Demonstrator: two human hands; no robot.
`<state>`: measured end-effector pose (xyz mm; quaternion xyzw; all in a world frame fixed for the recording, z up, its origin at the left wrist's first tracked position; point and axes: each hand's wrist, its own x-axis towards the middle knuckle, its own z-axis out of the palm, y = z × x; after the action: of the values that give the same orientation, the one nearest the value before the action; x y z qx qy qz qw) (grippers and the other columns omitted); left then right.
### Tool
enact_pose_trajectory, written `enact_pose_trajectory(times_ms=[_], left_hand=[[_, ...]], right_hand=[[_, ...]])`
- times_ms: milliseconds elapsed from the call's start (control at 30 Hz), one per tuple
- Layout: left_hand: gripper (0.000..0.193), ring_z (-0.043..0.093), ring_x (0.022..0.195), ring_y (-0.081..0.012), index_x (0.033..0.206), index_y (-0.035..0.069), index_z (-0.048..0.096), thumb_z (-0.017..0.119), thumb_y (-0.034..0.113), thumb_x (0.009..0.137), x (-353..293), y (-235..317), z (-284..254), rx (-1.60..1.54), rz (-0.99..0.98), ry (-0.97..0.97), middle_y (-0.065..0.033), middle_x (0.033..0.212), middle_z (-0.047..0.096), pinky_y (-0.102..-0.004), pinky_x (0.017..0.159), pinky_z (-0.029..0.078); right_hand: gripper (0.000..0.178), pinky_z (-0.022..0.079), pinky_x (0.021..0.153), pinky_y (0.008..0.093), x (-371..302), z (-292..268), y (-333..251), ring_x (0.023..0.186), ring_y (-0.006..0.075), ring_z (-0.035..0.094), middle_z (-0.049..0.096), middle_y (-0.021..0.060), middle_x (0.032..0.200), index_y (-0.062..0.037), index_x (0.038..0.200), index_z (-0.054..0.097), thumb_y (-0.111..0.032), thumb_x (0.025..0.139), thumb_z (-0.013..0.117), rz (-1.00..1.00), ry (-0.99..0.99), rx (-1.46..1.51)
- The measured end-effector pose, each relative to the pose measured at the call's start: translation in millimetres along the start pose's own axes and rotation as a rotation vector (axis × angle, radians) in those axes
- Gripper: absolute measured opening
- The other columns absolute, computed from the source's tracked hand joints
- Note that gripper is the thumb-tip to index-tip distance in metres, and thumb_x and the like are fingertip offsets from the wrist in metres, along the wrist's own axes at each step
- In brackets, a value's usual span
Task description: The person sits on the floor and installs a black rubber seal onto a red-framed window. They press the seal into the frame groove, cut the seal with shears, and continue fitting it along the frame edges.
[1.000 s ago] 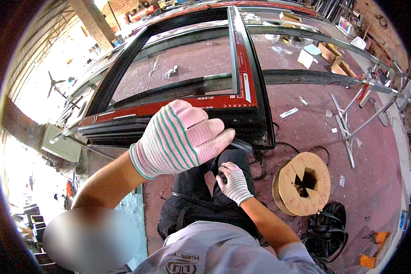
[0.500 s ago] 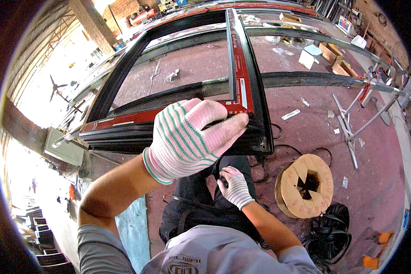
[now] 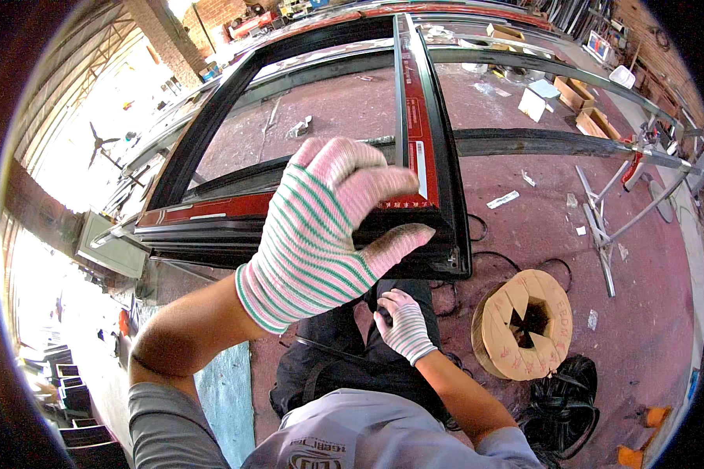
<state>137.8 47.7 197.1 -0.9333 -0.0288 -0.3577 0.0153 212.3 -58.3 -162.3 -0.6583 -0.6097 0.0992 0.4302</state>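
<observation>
Left hand nearer the frame, my fingers parted; near rail runs crosswise beneath. My right hand curls round dark piece.

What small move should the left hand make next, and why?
Probably ease the left hand onto the near right corner of the black frame: its thumb and fingers stand apart there, apparently empty, while the right hand holds a dark object.
</observation>
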Motion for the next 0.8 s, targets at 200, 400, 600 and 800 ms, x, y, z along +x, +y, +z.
enact_pose_trajectory(times_ms=[200, 400, 600, 800], left_hand=[[0.073, 0.061, 0.105, -0.0353, 0.133, -0.001, 0.051, 0.078, 0.042, 0.081, 5, 2, -6, -0.04, -0.303, -0.277, -0.0191, 0.112, 0.061, -0.0426, 0.096, 0.048], [0.079, 0.069, 0.105, -0.0331, 0.145, -0.002, 0.04, 0.074, 0.041, 0.088, 24, -6, -8, -0.256, -0.385, -0.495, -0.0248, 0.115, 0.066, -0.0384, 0.093, 0.052], [0.081, 0.07, 0.097, -0.0322, 0.153, 0.008, 0.036, 0.072, 0.042, 0.089, 25, -6, -7, -0.239, -0.355, -0.513, -0.0215, 0.11, 0.068, -0.0392, 0.087, 0.053], [0.066, 0.067, 0.083, -0.0299, 0.15, 0.013, 0.044, 0.069, 0.031, 0.092, 22, -6, -4, -0.227, -0.258, -0.478, -0.0137, 0.087, 0.066, -0.038, 0.079, 0.052]], right_hand=[[0.029, 0.047, 0.101, 0.0458, -1, 2, 1, 0.114, 0.0364, 0.06, 0.067, 0.0145, 0.113, -0.0022, 0.103, 0.068, -0.018, 0.079, 0.073, 0.002, -0.007, 0.007], [0.027, 0.047, 0.103, 0.0453, 2, 1, 4, 0.114, 0.0354, 0.06, 0.069, 0.0144, 0.111, -0.0023, 0.101, 0.069, -0.02, 0.081, 0.072, 0.016, -0.057, -0.009], [0.026, 0.047, 0.102, 0.0453, 2, 4, 4, 0.112, 0.0356, 0.061, 0.07, 0.0138, 0.108, -0.0021, 0.099, 0.07, -0.02, 0.081, 0.072, 0.001, -0.019, -0.016], [0.023, 0.048, 0.101, 0.0453, 3, 2, 3, 0.11, 0.036, 0.062, 0.07, 0.0135, 0.106, -0.0022, 0.097, 0.07, -0.018, 0.08, 0.073, -0.01, -0.007, -0.001]])
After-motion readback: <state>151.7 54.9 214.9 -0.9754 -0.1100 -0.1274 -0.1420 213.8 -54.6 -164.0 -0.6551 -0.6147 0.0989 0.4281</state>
